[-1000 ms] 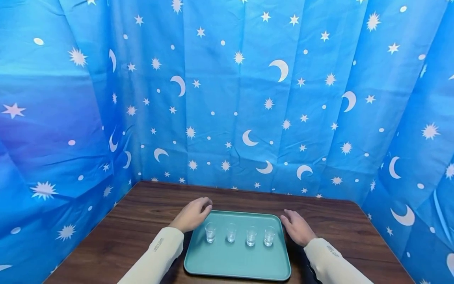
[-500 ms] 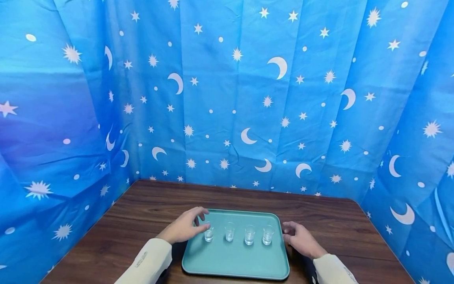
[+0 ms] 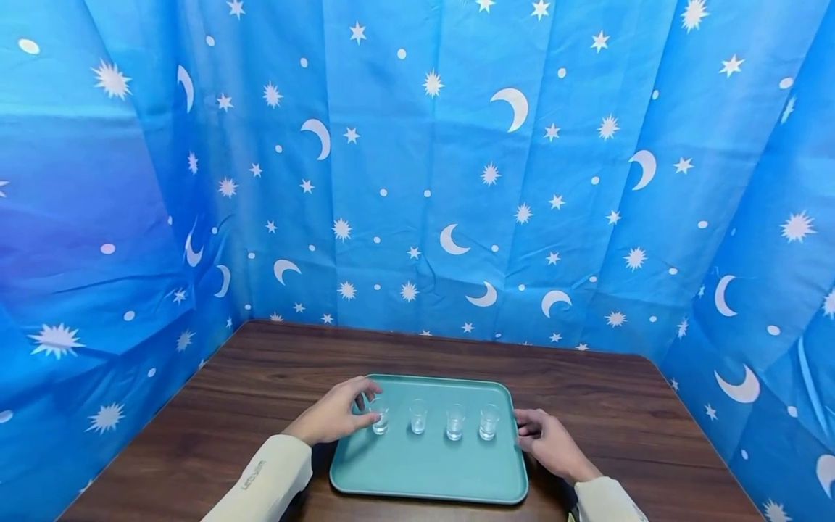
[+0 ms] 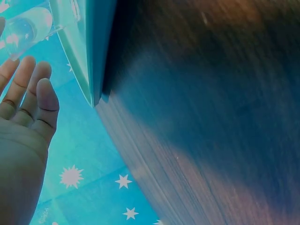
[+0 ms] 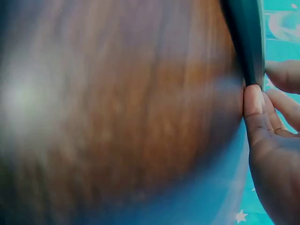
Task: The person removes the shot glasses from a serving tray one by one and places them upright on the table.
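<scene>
A teal tray point(image 3: 430, 478) bears a row of several small clear shot glasses, upright. My left hand point(image 3: 335, 412) reaches over the tray's left rim to the leftmost shot glass point(image 3: 380, 428), its thumb and fingers parted about it. In the left wrist view that glass lies just beyond the fingertips point(image 4: 29, 63); whether they touch it I cannot tell. My right hand point(image 3: 554, 446) is at the tray's right rim, fingers loosely bent, with the rightmost shot glass point(image 3: 488, 428) a short way off. In the right wrist view a fingertip point(image 5: 253, 96) meets the tray's edge.
The tray lies on a dark wooden table point(image 3: 287, 370). Two more shot glasses, a left middle one point(image 3: 418, 423) and a right middle one point(image 3: 455, 429), stand between the outer ones. A blue curtain point(image 3: 391, 145) with moons and stars encloses the table.
My left hand has turned from above the tray's far left corner down to the leftmost shot glass. My right hand has lowered slightly along the tray's right rim. The view has tilted a little downward.
</scene>
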